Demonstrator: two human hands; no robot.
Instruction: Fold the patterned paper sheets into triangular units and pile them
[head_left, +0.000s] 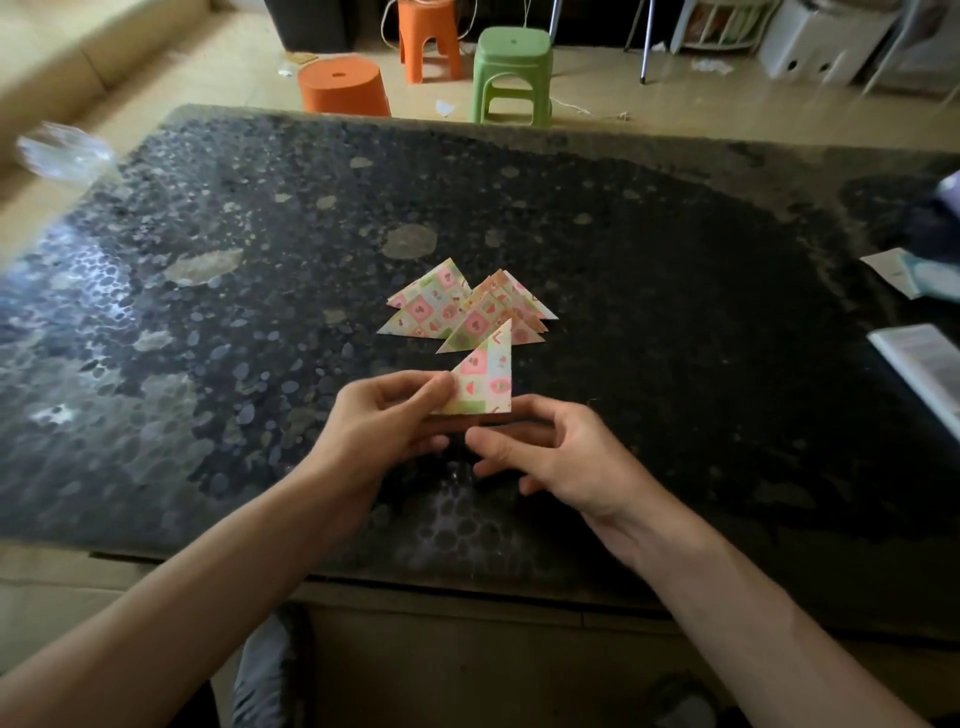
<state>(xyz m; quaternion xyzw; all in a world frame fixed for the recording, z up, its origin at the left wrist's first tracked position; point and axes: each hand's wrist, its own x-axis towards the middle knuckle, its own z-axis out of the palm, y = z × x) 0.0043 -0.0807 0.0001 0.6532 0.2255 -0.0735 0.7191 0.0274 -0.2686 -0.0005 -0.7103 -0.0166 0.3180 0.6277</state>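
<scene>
A folded triangle of pink, green and white patterned paper (485, 376) stands upright above the dark table (649, 338). My left hand (379, 421) pinches its lower left corner between thumb and fingers. My right hand (550, 452) sits just below and to the right of the triangle, fingers loosely curled, its index finger along the paper's bottom edge; whether it grips the paper is unclear. Behind the held piece lies a pile of several folded patterned triangles (467, 309), fanned out flat on the table.
An open booklet (922, 366) and some papers (901, 273) lie at the table's right edge. A clear plastic object (62, 156) sits at the far left corner. Beyond the table stand two orange stools (343, 85) and a green stool (511, 73).
</scene>
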